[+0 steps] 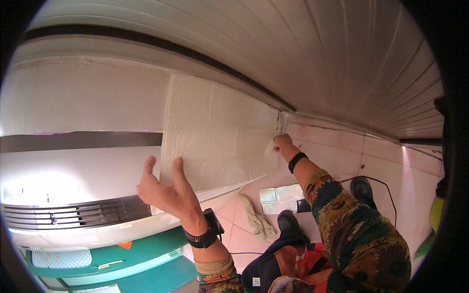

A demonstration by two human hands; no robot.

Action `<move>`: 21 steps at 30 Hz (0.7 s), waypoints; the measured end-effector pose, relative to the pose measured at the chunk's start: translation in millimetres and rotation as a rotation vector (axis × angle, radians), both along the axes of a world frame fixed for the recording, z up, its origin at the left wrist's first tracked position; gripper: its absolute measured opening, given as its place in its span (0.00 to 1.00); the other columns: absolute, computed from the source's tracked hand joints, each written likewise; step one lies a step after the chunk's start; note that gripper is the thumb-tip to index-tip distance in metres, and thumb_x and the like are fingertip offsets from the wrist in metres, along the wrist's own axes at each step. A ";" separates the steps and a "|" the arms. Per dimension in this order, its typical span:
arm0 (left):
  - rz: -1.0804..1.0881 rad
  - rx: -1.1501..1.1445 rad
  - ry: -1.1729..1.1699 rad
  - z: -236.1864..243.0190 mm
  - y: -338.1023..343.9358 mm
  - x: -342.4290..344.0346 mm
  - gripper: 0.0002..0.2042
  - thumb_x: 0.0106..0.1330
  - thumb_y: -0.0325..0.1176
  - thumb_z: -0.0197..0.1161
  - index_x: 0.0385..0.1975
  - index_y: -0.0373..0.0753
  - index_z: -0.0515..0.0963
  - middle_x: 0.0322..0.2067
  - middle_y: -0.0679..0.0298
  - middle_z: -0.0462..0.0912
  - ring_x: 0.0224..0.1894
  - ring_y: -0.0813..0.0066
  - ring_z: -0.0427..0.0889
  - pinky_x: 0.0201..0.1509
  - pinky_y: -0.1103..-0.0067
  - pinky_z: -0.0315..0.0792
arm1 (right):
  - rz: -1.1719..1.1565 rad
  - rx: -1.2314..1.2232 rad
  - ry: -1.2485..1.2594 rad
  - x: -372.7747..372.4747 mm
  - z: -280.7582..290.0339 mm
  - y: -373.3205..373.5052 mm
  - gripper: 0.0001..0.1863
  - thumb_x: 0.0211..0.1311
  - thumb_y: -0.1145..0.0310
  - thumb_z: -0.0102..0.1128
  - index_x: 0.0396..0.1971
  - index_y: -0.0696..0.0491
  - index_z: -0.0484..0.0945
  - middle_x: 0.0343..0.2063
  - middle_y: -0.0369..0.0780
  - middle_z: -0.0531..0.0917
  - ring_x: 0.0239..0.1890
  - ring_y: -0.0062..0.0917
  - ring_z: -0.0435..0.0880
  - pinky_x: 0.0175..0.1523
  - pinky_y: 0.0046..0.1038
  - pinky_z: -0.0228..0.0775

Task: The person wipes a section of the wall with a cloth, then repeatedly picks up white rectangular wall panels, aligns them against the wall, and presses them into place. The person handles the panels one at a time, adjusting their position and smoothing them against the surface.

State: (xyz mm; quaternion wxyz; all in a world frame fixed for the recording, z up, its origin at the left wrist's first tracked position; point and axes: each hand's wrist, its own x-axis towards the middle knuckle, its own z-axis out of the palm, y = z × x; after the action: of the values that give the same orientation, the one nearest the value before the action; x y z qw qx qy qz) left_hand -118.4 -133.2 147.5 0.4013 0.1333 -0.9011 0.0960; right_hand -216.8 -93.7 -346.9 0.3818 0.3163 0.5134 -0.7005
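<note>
A white foam-like wall panel (215, 127) with an embossed brick pattern is up against the wall. My right hand (283, 142) is closed at its right edge and seems to pinch it there. Near the panel's lower left corner, my left hand (168, 193) has its thumb and a finger raised and spread, with nothing held between them. Whether its fingertips touch the panel is hard to tell. The left edge of the panel overlaps a plain pale wall strip (97, 97).
Below left is a white air conditioner (73, 176) with a dark slatted vent, above green furniture (146, 249). On the tiled floor lie a crumpled cloth (255, 217), a silvery folded sheet (282, 196) and a black cable (391, 195). A ribbed ceiling (342, 58) spans the top.
</note>
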 end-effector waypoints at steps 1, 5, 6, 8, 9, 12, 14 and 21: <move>-0.019 0.069 -0.017 -1.0 -1.0 1.0 0.25 0.55 0.35 0.75 0.51 0.34 0.78 0.46 0.58 0.83 0.45 0.58 0.73 0.57 0.62 0.62 | 0.091 0.044 0.084 1.5 1.7 1.7 0.13 0.55 0.67 0.72 0.25 0.58 0.76 0.28 0.37 0.81 0.37 0.26 0.77 0.43 0.29 0.72; 0.005 0.079 -0.054 -6.8 -4.7 -0.1 0.18 0.58 0.34 0.73 0.47 0.35 0.81 0.39 0.58 0.85 0.42 0.60 0.78 0.63 0.62 0.60 | 0.228 0.224 0.320 4.4 -2.4 -0.8 0.14 0.54 0.65 0.73 0.23 0.58 0.76 0.27 0.38 0.84 0.40 0.26 0.81 0.46 0.28 0.73; 0.002 0.046 -0.054 -7.6 -5.2 -0.1 0.18 0.58 0.34 0.73 0.46 0.35 0.81 0.39 0.58 0.85 0.42 0.61 0.79 0.64 0.62 0.60 | 0.085 0.184 0.233 3.3 -1.3 -3.9 0.14 0.54 0.65 0.73 0.24 0.58 0.77 0.28 0.39 0.85 0.41 0.28 0.82 0.46 0.29 0.74; 0.009 0.051 -0.042 -7.6 -6.0 0.7 0.17 0.58 0.34 0.73 0.45 0.35 0.81 0.39 0.58 0.85 0.41 0.61 0.80 0.65 0.62 0.59 | -0.072 0.100 0.092 3.6 6.3 -2.3 0.14 0.55 0.65 0.72 0.30 0.58 0.77 0.32 0.41 0.86 0.41 0.32 0.85 0.45 0.31 0.76; 0.004 0.029 -0.044 -7.0 -6.2 1.3 0.17 0.58 0.34 0.73 0.45 0.35 0.81 0.39 0.58 0.85 0.41 0.61 0.80 0.65 0.62 0.59 | -0.086 0.056 0.040 4.3 13.4 1.9 0.15 0.55 0.65 0.71 0.34 0.59 0.78 0.34 0.43 0.86 0.40 0.34 0.85 0.45 0.32 0.77; 0.001 0.006 -0.031 -5.6 -5.8 1.6 0.16 0.57 0.35 0.73 0.43 0.36 0.82 0.37 0.60 0.85 0.40 0.63 0.80 0.65 0.61 0.58 | 0.027 0.097 0.171 3.9 47.1 14.3 0.18 0.58 0.64 0.68 0.42 0.61 0.77 0.39 0.45 0.86 0.41 0.40 0.85 0.47 0.36 0.77; -0.003 -0.030 -0.007 -5.7 -5.3 0.7 0.16 0.57 0.35 0.74 0.43 0.37 0.82 0.35 0.61 0.84 0.40 0.64 0.80 0.65 0.60 0.58 | -0.006 0.065 0.041 1.5 72.0 21.7 0.20 0.60 0.64 0.66 0.46 0.62 0.76 0.40 0.46 0.85 0.44 0.42 0.84 0.50 0.39 0.76; -0.028 -0.062 0.049 -10.8 -3.6 0.2 0.14 0.57 0.35 0.74 0.41 0.41 0.82 0.29 0.65 0.80 0.35 0.67 0.78 0.65 0.58 0.58 | -0.050 0.676 0.937 -9.4 166.9 35.2 0.20 0.67 0.64 0.60 0.54 0.59 0.75 0.49 0.50 0.79 0.56 0.44 0.76 0.62 0.43 0.66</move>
State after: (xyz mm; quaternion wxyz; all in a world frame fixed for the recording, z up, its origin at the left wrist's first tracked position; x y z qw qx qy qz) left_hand -118.1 -136.8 136.7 0.4283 0.1107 -0.8894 0.1149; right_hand -226.3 -58.5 -180.0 -0.0255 0.0889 0.8153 -0.5716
